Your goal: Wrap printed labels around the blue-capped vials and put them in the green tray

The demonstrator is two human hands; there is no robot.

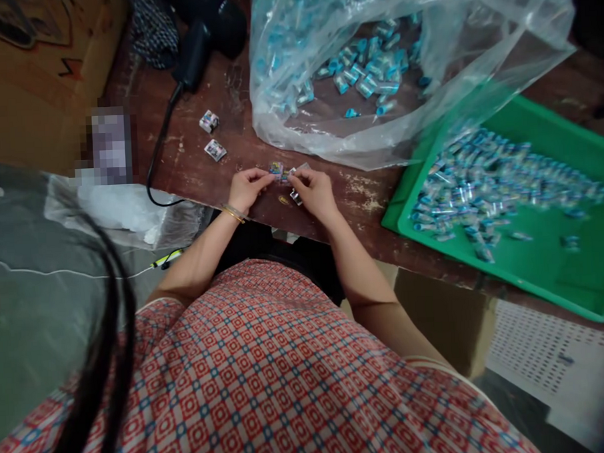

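Small colourful piece (pixel 277 169) is held by left hand (pixel 247 189) and right hand (pixel 316 191).

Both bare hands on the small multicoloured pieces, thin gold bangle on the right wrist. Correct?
Wrong wrist: the head view shows the thin gold bangle on the left. The bare left hand and bare right hand are indeed on the small multicoloured pieces.

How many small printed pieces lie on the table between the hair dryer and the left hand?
2: the upper printed piece, nearer the hair dryer, and the lower printed piece, nearer the left hand. Neither is covered.
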